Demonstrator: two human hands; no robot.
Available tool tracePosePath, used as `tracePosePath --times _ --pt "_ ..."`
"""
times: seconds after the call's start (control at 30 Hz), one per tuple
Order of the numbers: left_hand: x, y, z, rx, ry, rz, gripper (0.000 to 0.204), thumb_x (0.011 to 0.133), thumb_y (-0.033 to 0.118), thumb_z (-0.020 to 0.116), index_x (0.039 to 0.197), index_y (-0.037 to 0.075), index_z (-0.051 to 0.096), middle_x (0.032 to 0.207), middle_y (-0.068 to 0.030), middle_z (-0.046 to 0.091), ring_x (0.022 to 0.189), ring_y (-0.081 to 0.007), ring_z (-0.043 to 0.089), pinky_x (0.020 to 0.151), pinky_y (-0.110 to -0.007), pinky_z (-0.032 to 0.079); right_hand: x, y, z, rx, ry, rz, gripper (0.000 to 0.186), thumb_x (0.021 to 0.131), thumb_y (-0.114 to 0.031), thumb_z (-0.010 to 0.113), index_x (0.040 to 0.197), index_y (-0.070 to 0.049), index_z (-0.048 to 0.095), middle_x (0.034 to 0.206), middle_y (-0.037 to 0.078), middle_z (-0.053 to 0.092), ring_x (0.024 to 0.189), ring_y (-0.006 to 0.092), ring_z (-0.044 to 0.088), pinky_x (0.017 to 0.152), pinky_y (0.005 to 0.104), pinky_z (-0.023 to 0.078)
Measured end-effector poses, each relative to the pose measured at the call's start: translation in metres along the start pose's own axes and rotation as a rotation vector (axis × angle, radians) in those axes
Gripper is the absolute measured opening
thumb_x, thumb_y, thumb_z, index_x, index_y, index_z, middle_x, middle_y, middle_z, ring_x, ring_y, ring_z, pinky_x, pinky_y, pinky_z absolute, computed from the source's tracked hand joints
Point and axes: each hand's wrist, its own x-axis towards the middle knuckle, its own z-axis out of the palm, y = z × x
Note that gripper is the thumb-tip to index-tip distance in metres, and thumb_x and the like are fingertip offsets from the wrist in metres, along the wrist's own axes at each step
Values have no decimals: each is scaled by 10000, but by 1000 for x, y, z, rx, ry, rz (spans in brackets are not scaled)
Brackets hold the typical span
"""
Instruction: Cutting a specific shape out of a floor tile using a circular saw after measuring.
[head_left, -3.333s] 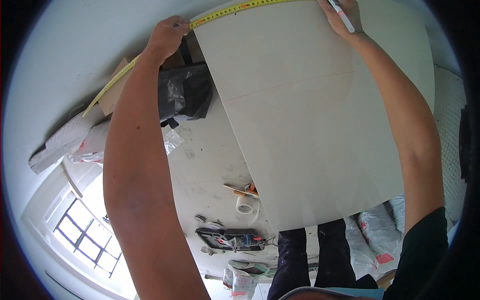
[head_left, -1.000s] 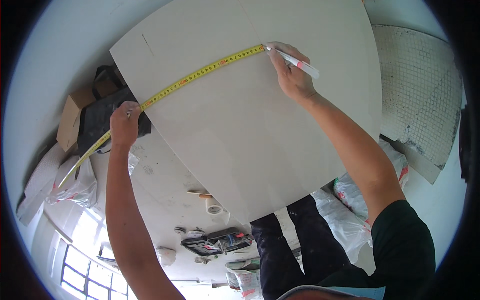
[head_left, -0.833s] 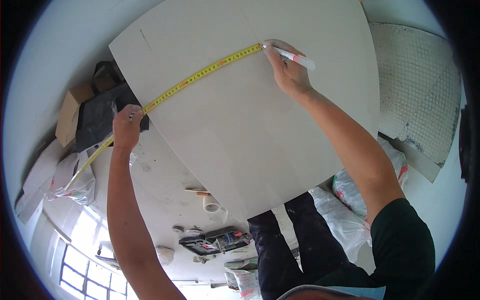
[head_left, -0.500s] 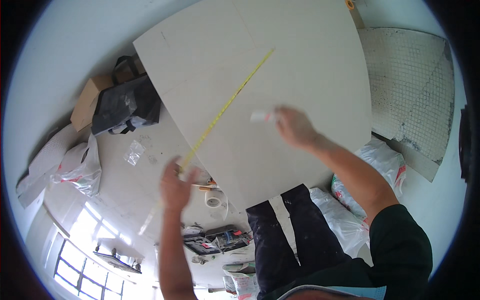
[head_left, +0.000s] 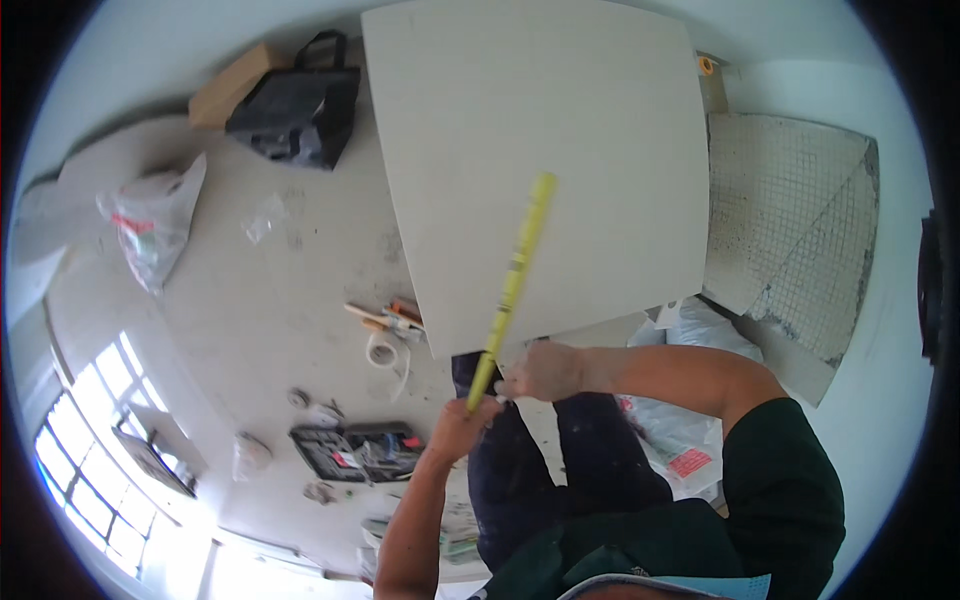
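A large pale square board (head_left: 560,140) lies on the floor in front of me. My left hand (head_left: 458,428) grips the case end of a yellow tape measure (head_left: 512,280), whose blade sticks up over the board's near edge, its tip in the air. My right hand (head_left: 545,370) is closed just right of the left hand, touching the tape near its base. A small white tip, seemingly the white marker (head_left: 500,398), shows at its fingers. My dark trouser legs (head_left: 520,470) stand below the board's near corner.
A black bag (head_left: 295,110) and a cardboard box (head_left: 230,85) sit far left. A plastic bag (head_left: 150,225), a tape roll (head_left: 382,352), hand tools (head_left: 385,315) and a black tool case (head_left: 355,450) lie left. A mesh-backed sheet (head_left: 790,220) lies right, with plastic bags (head_left: 680,420) near it.
Both hands have drawn back from the board's far part to near my body. The tape blade is much shorter and stands up from my left hand.
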Motion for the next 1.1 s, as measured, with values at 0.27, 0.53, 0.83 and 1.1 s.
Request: tracePosePath --times 0.27,0.53,0.83,1.1 --pt "-106 -104 52 -400 731 -154 259 925 267 613 805 61 715 619 44 513 535 -54 421 490 -267 333 -4 -39 72 1119 606 589 295 1007 -298 485 808 -89 546 660 10 519 616 144 557 563 293 446" --pt "-181 -112 118 -839 828 170 197 966 143 597 1076 -13 646 798 6 591 592 -48 410 536 -223 326 31 -191 53 1121 379 312 278 1024 -316 539 936 -60 602 690 19 569 578 96 546 531 236 441" --pt "-236 -211 206 -1074 982 131 144 926 145 666 984 14 670 718 40 518 662 -57 447 584 -245 378 42 -250 182 839 -150 268 171 999 -203 587 1002 -31 591 763 27 620 650 101 601 611 260 496" --pt "-274 -312 300 -883 984 187 201 898 228 656 934 32 684 767 -205 597 700 -356 603 648 -433 460 40 -289 253 226 -953 414 133 890 -140 677 923 -12 693 761 46 661 704 151 638 645 294 489"
